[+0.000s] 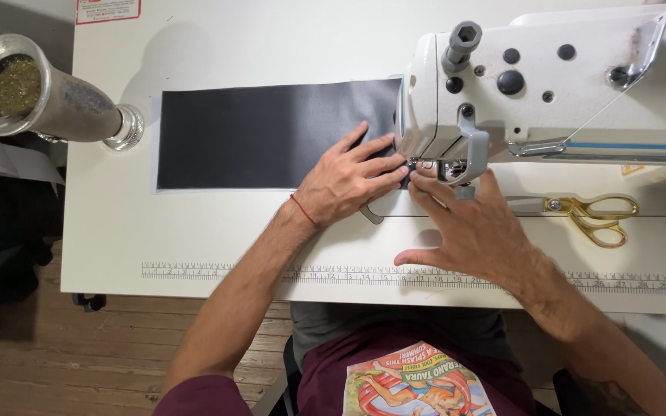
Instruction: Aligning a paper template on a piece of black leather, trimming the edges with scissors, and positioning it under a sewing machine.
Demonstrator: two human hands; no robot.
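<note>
The black fabric strip [271, 135] is pressed flat on the white table [117, 223] by the open left hand [344, 181] and open right hand [468, 227], nothing gripped, and is best fed straight beneath the sewing machine [549, 77] with even pressure.

Flat dark fabric strip [271, 135] under needle

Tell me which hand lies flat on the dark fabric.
The left hand, with the red wrist string, lies on the dark fabric; the right hand rests on the white table.
</note>
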